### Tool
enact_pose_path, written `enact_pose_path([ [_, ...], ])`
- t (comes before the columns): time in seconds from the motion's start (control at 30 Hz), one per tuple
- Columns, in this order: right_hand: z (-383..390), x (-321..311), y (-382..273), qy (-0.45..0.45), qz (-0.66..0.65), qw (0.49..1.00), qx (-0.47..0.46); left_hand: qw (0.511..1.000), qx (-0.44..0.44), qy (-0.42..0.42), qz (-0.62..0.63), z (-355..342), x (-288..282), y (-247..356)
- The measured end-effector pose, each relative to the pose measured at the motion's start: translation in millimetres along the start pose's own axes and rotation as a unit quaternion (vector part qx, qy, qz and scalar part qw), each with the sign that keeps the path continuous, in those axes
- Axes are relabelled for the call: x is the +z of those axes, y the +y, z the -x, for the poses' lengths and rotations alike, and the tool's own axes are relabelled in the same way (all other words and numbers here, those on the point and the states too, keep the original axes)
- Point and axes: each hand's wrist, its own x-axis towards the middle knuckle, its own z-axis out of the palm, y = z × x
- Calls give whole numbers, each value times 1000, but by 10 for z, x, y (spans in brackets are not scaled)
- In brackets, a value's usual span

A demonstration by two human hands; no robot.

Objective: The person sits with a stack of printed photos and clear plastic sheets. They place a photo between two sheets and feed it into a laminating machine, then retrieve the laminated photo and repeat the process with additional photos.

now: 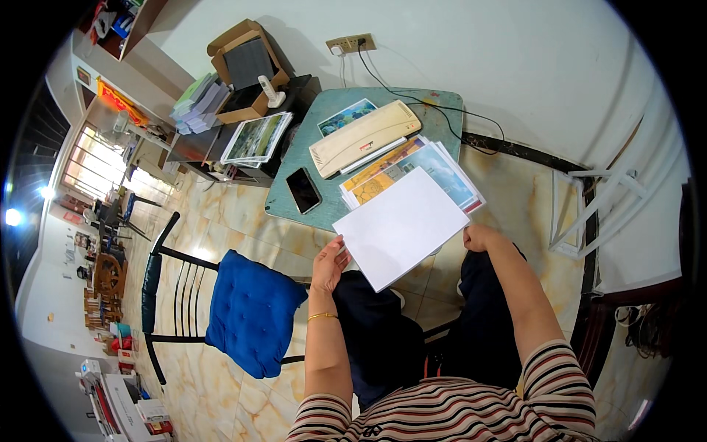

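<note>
A blank white sheet of paper (401,228) is held tilted over my lap and the near edge of the small green table (339,110). My left hand (331,263) grips its left edge, with the thumb and fingers closed on it. At the opposite corner my right hand (479,237) is closed on the sheet, its fingertips mostly hidden. Beyond the sheet lies a stack of colour prints (442,173), partly covered by it. Behind these stands a cream laminator (366,140), with another picture print (346,118) at its far side.
A black smartphone (303,190) rests at the table's left edge. Left of the table are more prints (258,138), a white cordless phone (271,92) and an open cardboard box (247,59). Black cables (442,110) trail to a wall socket. A blue-cushioned chair (254,313) stands at my left.
</note>
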Motion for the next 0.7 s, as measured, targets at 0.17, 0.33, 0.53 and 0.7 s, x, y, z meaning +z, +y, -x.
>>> enact_pose_path([
  [0.17, 13, -26, -64, -7, 0, 1000, 6, 1000, 2, -23, -16, 5, -19, 9],
  [0.33, 19, -20, -23, -3, -9, 1000, 2, 996, -19, -43, -74, 27, 64, 1],
  [0.53, 71, -72, -76, -25, 3, 1000, 11, 972, -29, -97, -210, -10, 193, -85],
  [0.7, 343, -193, -325, 97, 47, 994, 35, 977, 14, -54, -206, 98, 302, -127],
])
